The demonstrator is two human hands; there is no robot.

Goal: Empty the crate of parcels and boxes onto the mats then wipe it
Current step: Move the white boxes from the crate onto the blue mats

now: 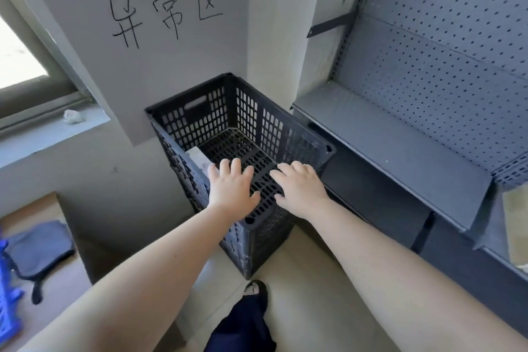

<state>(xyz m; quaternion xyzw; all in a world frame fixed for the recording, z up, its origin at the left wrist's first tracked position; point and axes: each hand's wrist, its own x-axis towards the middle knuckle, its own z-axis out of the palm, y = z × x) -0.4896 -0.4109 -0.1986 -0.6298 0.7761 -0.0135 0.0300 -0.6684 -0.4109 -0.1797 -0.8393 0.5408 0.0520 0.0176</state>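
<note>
A black perforated plastic crate (251, 111) stands on the floor in the corner, between the grey wall and a shelf unit. One pale parcel (197, 158) lies in its bottom left part, mostly hidden by the crate wall and my hand. My left hand (232, 186) reaches over the crate's near end with fingers spread and straight, holding nothing. My right hand (300, 183) is beside it, also spread flat above the crate's inside. Neither hand grips anything.
A grey metal shelf (400, 146) with a pegboard back stands right against the crate. At the left lie a blue-grey pouch (40, 248) on a brown mat (37, 208) and a blue plastic item (7, 303). My foot (255, 290) is just before the crate.
</note>
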